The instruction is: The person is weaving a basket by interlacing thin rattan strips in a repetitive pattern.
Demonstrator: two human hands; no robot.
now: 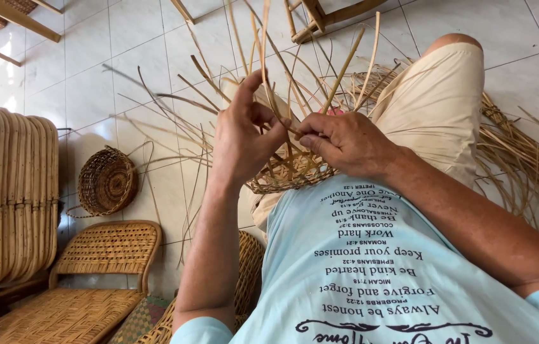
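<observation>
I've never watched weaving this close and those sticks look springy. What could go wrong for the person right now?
The long upright strips fan up toward the person's face; one slipping from the left hand might whip back. The right hand pinches a thin strip at the rim of the half-woven basket, so a sharp bend there could perhaps crack it or leave a splinter. The loose bundle of cane beside the knee could tangle.

half-woven rattan basket (288, 175), loose strands (263, 57) splaying upward
</observation>
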